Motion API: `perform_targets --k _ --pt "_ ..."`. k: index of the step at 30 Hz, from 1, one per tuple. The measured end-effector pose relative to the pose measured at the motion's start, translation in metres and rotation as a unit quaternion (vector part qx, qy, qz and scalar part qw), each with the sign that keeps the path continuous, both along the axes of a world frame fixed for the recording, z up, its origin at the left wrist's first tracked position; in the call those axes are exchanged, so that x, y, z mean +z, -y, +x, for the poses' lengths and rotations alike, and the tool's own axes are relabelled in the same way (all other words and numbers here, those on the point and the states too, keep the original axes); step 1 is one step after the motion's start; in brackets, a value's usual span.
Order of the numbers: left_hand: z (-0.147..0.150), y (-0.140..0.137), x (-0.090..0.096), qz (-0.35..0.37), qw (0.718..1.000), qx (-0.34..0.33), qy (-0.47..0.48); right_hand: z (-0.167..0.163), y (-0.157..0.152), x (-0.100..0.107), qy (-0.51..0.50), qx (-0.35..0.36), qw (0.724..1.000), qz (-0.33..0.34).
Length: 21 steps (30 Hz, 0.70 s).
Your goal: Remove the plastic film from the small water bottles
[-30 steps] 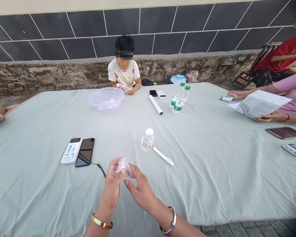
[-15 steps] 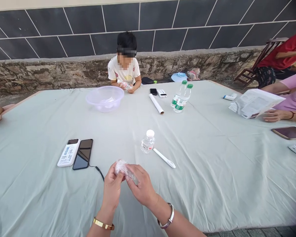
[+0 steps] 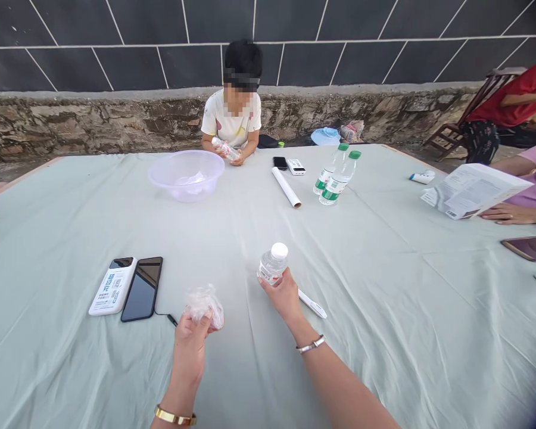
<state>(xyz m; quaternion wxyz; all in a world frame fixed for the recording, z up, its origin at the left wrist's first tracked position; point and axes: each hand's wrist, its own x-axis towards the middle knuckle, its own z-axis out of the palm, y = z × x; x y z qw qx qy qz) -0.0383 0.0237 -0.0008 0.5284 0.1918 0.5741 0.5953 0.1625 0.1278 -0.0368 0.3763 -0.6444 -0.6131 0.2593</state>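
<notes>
My left hand (image 3: 193,339) is closed on a crumpled bundle of clear plastic film (image 3: 205,305), held above the cloth near the front of the table. Farther forward and to the right, my right hand (image 3: 286,296) has its fingers wrapped round the lower part of a small clear water bottle (image 3: 270,266) with a white cap. The bottle stands nearly upright; my fingers hide its base. A white pen-like stick (image 3: 313,305) lies just right of my right hand, partly covered by it. A black phone (image 3: 142,290) and a white power bank (image 3: 112,287) lie left of my left hand.
A pale cloth (image 3: 384,333) covers the table. Toward the back are a translucent purple basin (image 3: 161,176) with plastic inside, a white roll (image 3: 286,187) and two green-capped bottles (image 3: 337,182). Across sits a person (image 3: 234,119) holding a bottle; at right, someone's hand rests by a folded paper (image 3: 477,187).
My right hand has let go of the plastic film, moved forward and right, and closed on the small bottle. My left hand, keeping the film, has shifted slightly left.
</notes>
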Motion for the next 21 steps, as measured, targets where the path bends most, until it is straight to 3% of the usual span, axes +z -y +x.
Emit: perform_targets --k 10,21 --pt "-0.008 -0.006 -0.015 -0.035 0.998 -0.038 -0.019 -0.019 -0.091 0.004 -0.008 -0.106 0.994 -0.024" --pt "-0.013 -0.018 -0.02 -0.07 0.998 -0.007 0.001 -0.018 -0.182 -0.009 -0.043 -0.191 0.981 0.006"
